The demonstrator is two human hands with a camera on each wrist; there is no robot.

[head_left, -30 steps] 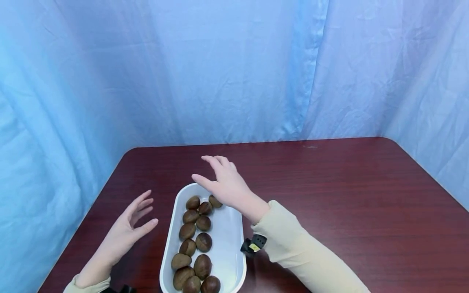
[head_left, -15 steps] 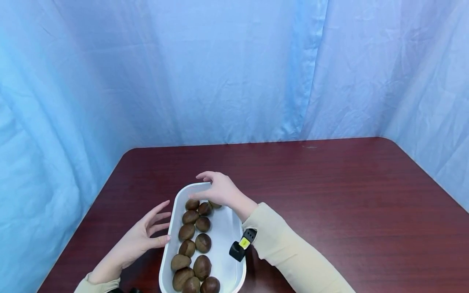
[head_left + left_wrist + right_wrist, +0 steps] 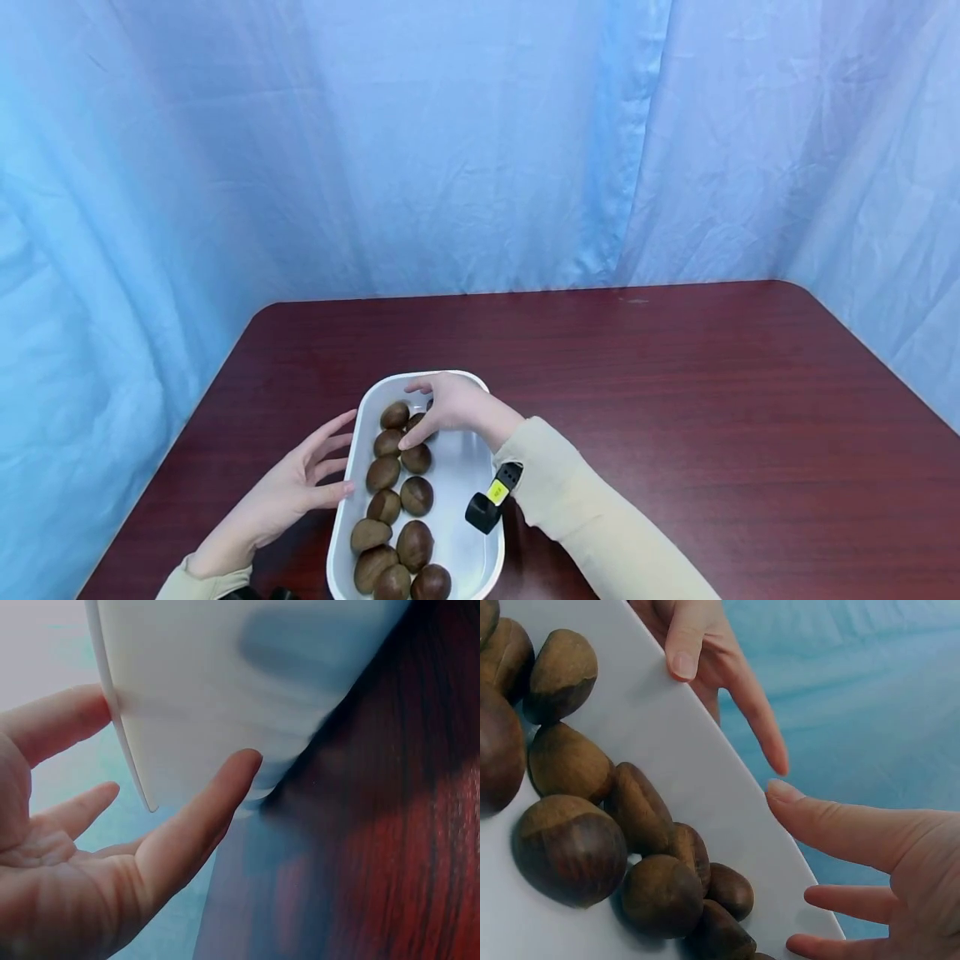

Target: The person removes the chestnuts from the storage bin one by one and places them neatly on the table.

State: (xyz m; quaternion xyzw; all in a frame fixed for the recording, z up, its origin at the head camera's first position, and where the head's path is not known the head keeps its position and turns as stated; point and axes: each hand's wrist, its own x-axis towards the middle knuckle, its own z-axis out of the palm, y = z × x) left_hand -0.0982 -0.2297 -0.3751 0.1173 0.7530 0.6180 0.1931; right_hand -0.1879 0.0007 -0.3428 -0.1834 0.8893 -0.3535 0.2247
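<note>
A white, round-cornered tray stands lengthwise on the table, holding several brown chestnuts gathered along its left half. My left hand is at the tray's left side with fingers spread; its thumb rests at the rim, and in the left wrist view the thumb lies along the outer wall. My right hand hovers over the tray's far end, thumb and fingers parted above the chestnuts. In the right wrist view that hand has nothing between its fingers. It hides some of the far chestnuts in the head view.
The dark red wooden table extends right of the tray and behind it. Light blue curtains enclose the table at the back and sides. A black strap device on my right wrist hangs over the tray's right rim.
My right hand has come down and nearer, from above the tray's far rim to over the chestnuts. The left hand has moved right, up to the tray's side. Tray and chestnuts look unmoved.
</note>
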